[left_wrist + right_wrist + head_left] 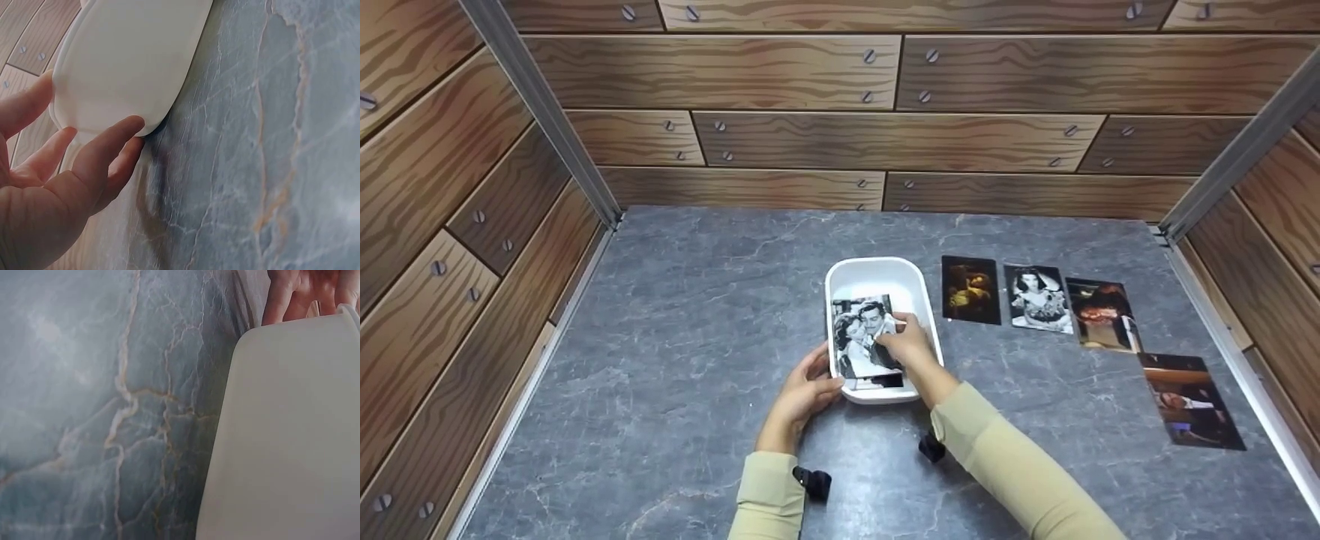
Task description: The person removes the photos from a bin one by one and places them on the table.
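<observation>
Photographs are seen from the head view stacked in a white tray near the middle of the grey marbled table; the top print, a black-and-white couple, is pinched at its right edge by the right hand. The near left corner of the tray is touched by the left hand, its fingers fairly straight. Should the top print be lifted by one edge alone, it could be bent, or a second print could be dragged up with it (glossy prints tend to cling). Four more prints are laid in a loose row to the right of the tray, the last set lower and near the table's right edge. The table is enclosed on three sides by panels printed as wooden planks with screw heads.

From the left wrist, the left hand is shown relaxed, fingertips resting against the tray's outer wall; so light a hold might let the tray slide on the smooth stone.

From the right wrist, only the tray's side, the marbled surface and a few fingers are shown, so the grip cannot be judged there.
</observation>
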`<state>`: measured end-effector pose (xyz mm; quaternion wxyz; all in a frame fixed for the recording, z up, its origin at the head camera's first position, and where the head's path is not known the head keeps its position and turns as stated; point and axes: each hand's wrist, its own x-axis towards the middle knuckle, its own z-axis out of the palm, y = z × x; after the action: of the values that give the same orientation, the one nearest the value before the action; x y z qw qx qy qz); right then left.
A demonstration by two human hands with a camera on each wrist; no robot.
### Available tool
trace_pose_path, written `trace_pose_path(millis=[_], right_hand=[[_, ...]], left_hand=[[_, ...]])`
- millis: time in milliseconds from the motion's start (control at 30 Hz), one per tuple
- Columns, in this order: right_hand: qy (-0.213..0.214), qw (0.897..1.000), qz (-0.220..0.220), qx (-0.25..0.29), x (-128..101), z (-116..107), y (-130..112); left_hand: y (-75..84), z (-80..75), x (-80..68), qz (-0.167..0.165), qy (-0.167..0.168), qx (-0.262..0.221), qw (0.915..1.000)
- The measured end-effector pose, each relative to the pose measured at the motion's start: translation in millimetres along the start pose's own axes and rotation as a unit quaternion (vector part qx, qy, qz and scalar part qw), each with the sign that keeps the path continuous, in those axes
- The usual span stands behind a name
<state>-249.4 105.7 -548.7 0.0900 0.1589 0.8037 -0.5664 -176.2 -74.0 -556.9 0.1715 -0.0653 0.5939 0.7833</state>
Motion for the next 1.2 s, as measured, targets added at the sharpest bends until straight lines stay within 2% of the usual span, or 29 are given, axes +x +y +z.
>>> trace_pose_path(millis=[200,433,600,867,1200], right_hand=[[0.024,0.999,-0.029,-0.01,0.2,-0.6,-2.0],[0.005,0.999,-0.042,0.028,0.8,-4.5,-7.2],[0.008,0.997,-0.043,0.058,-4.0,-18.2,-14.9],[0.039,0.988,-0.062,0.133,-10.3,-71.2,-14.8],[0.058,0.972,-0.062,0.217,-23.9,-145.2,17.4]], left_hand=[[0.8,-0.2,-0.6,-0.002,0.001,0.002,1.0],[0.8,0.1,-1.5,-0.004,0.004,-0.002,1.0],[1.7,1.0,-1.1,-0.004,0.006,-0.004,1.0],[0.5,-0.3,0.0,-0.004,0.0,-0.01,0.9999],[0.7,-0.3,0.9,-0.009,0.008,-0.002,0.9999]])
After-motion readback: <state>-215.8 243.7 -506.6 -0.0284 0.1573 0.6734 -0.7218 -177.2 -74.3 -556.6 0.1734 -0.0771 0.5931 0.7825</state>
